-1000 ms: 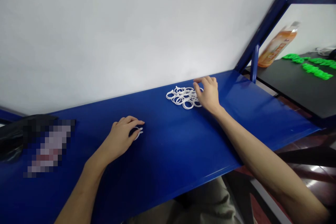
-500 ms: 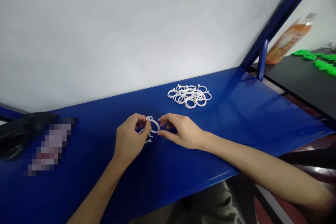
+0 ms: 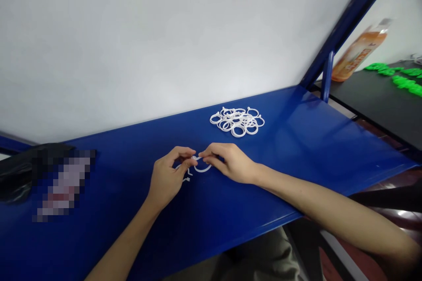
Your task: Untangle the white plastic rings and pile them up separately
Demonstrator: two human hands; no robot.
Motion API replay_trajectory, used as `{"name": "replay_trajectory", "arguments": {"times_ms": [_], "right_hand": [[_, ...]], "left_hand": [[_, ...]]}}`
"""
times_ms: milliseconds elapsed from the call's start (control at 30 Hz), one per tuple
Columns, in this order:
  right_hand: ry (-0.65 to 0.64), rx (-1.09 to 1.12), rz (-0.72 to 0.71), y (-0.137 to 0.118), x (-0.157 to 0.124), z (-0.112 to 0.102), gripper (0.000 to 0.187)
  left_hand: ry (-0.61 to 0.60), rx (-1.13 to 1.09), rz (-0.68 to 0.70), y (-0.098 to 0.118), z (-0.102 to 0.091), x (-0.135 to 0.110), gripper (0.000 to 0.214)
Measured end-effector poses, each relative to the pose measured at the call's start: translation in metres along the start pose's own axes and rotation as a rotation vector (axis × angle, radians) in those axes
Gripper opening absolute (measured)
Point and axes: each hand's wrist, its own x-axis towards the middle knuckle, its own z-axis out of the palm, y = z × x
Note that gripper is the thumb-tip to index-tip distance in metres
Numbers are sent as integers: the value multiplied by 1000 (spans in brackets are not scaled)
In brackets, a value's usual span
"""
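Observation:
A white plastic ring (image 3: 202, 170) is held between my two hands above the blue surface. My left hand (image 3: 167, 180) pinches its upper left side between thumb and fingertips. From the right, my right hand (image 3: 234, 163) is closed on the same ring, thumb against fingers; fingertips partly hide it. Small white plastic pieces (image 3: 187, 179) lie on the surface just beneath my left hand, mostly covered by it. Beyond my hands sits a pile of similar white rings (image 3: 238, 130), each seemingly with a small knob.
The blue metal shelf (image 3: 132, 237) meets a pale wall (image 3: 165, 44) at the back. A black plastic bag (image 3: 20, 180) lies at the left. Right of a blue post (image 3: 326, 79), an orange bottle (image 3: 358, 55) and bright green objects (image 3: 409, 85) stand on a dark table (image 3: 372, 101).
My right hand has closed on the ring, where its thumb and fingers were apart before. The ring has turned and shifted slightly right, along with my left hand.

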Motion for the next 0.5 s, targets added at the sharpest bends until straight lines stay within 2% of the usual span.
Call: {"name": "replay_trajectory", "arguments": {"times_ms": [100, 233, 367, 500], "right_hand": [[-53, 33, 26, -1, 1, -3, 13], [-116, 75, 22, -1, 1, -7, 14], [-162, 94, -34, 0, 1, -8, 15], [-120, 25, -42, 5, 2, -6, 15]], "left_hand": [[-37, 35, 105, 3, -1, -1, 6], [-49, 25, 262, 7, -2, -3, 13], [-52, 8, 339, 8, -2, -4, 17], [-41, 244, 423, 5, -6, 0, 10]]}}
